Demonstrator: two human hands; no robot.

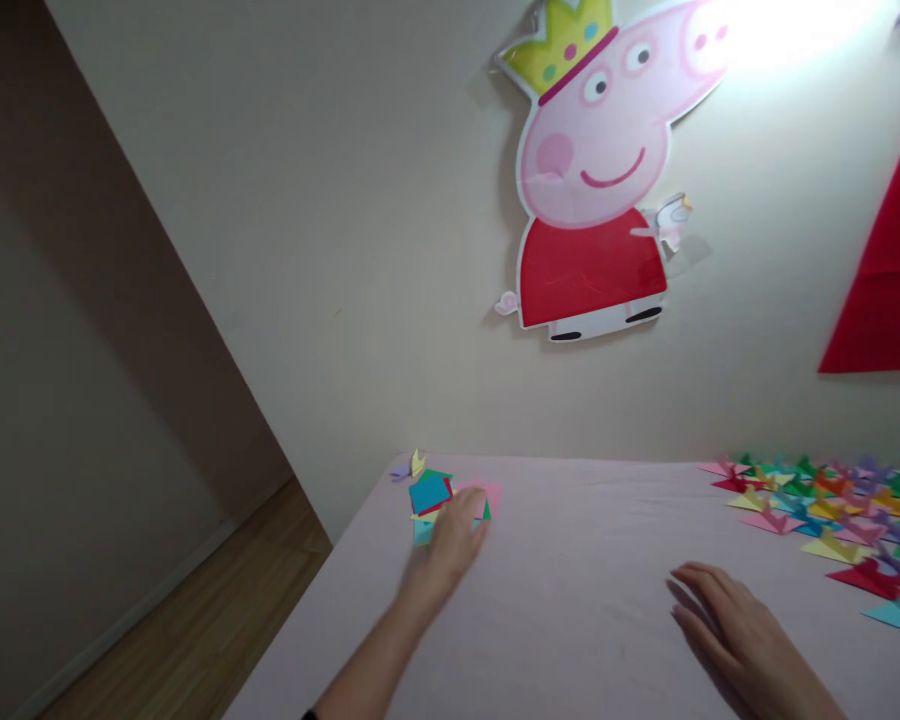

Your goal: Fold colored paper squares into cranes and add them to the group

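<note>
Paper squares [431,495]: loose stack at far-left corner of table [570,520] | light, flimsy, likely slippery; pinch one edge | your left hand [454,540] rests on them, grip unclear | your right hand [735,625] lies flat, fingers apart.

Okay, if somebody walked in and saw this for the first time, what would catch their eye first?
The big crowned pig cutout on the wall, upper right, dominates. Next come rows of colourful folded papers on the table, right side. The left hand touches a small pile of paper squares at the far left corner; the right hand lies flat, open.
</note>
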